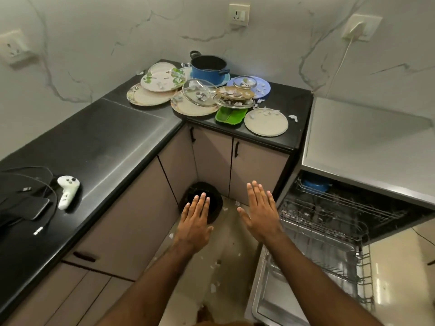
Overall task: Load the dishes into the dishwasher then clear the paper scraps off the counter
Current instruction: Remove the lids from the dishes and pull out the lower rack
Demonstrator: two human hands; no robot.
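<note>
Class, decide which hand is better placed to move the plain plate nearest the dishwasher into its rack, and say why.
Probably the right hand: open, empty, and on the side of both the plate and the rack. The left hand, also empty, hovers over the bin, farther away.

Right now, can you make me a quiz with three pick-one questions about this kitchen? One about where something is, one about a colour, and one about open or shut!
1. Where is the white controller?
A) on the wall B) on the left counter C) on the floor
2. What colour is the pot?
A) red B) yellow C) blue
3. How is the dishwasher door?
A) folded down, open B) shut C) taken off

Answers:
1 B: it lies beside the cables on the black worktop.
2 C: its outside is blue.
3 A: the lower rack is pulled out over it.
</note>
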